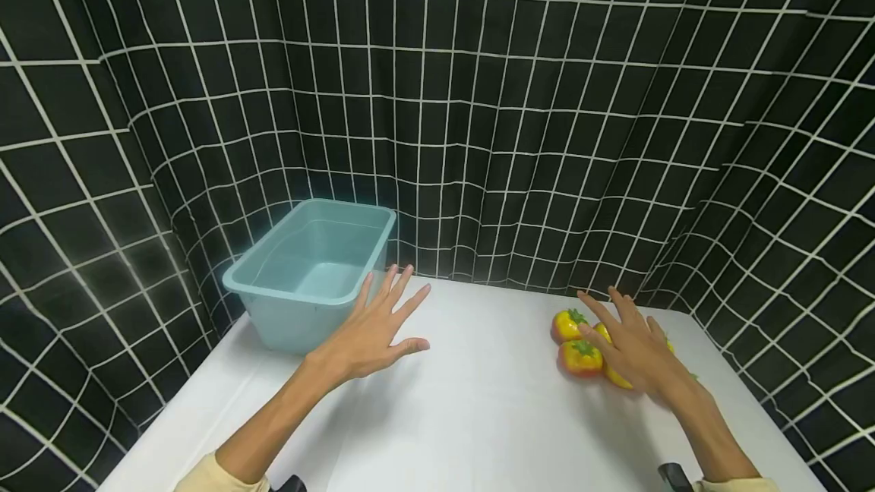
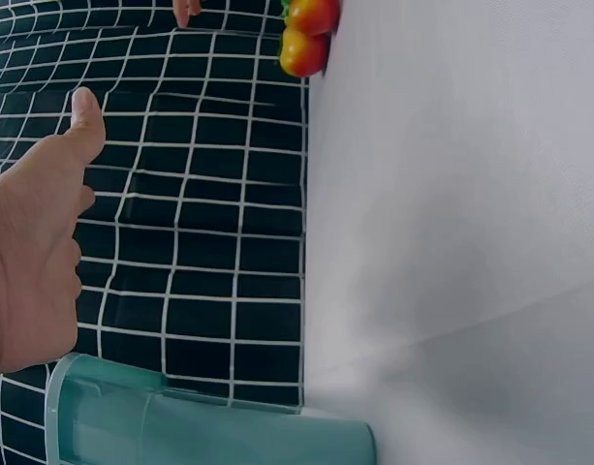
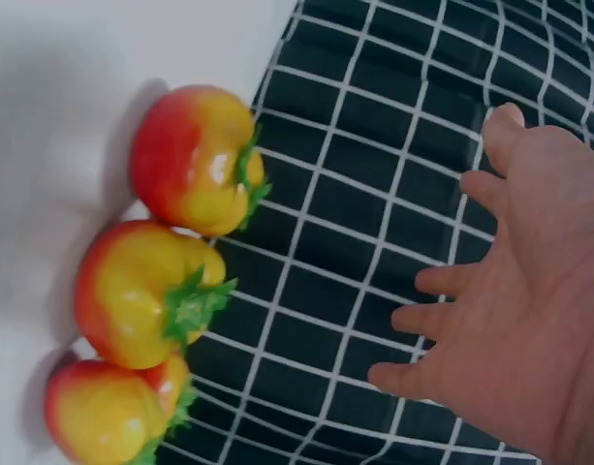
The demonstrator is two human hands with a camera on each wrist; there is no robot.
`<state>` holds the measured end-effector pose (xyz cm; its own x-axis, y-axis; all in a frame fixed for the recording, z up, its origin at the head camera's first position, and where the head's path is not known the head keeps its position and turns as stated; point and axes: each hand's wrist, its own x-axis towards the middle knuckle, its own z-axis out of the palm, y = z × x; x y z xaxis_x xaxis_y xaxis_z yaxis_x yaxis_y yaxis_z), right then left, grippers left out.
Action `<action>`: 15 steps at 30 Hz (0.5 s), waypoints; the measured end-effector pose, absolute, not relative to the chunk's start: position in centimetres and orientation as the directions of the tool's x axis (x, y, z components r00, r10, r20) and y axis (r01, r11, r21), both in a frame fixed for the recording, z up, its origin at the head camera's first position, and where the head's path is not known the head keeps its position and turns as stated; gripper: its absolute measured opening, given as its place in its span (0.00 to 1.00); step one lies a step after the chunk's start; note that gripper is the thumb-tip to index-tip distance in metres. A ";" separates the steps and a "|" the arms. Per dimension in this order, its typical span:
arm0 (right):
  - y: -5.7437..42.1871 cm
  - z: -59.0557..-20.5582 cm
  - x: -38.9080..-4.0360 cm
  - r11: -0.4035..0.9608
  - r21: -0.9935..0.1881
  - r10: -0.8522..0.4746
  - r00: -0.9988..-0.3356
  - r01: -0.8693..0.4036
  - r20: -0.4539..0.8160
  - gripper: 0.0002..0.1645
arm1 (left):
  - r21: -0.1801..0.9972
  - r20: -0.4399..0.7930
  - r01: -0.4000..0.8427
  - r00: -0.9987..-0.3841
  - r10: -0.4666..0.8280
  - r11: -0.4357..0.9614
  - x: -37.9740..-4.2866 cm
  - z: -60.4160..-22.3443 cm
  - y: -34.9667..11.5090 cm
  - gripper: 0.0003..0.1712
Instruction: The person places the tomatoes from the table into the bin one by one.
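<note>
1. On the table (image 1: 472, 401), I see fruit (image 1: 579, 366) near the right hand (image 1: 634, 348), partly hidden; count uncertain.
2. Left hand (image 1: 369, 339), right hand: fingers spread, empty.
3. Probably light, stiff, slippery; I'd cup its sides.

Head view: from above/behind L hand (image 1: 369, 334) + R hand (image 1: 634, 348), facing fwd/down, widest. L wrist view: close by L hand, rolled sideways. R wrist: close by R hand, nearest fruit (image 3: 146, 291). Head + L wrist share tub (image 1: 287, 323).
</note>
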<state>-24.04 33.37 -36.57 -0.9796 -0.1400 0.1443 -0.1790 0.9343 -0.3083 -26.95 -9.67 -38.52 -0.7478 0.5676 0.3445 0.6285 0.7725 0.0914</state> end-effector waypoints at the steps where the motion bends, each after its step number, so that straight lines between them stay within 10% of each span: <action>1: 33.6 -36.7 -24.3 0.934 -0.315 -0.129 -0.983 -0.165 0.133 0.43 | 0.099 0.350 0.632 -0.745 0.568 0.769 -27.0 -38.5 -9.7 0.48; 15: 37.7 -42.7 -28.5 0.989 -0.124 -0.069 -0.992 -0.082 0.105 0.46 | 0.144 0.483 0.581 -0.748 0.456 0.801 -26.4 -37.1 -12.3 0.40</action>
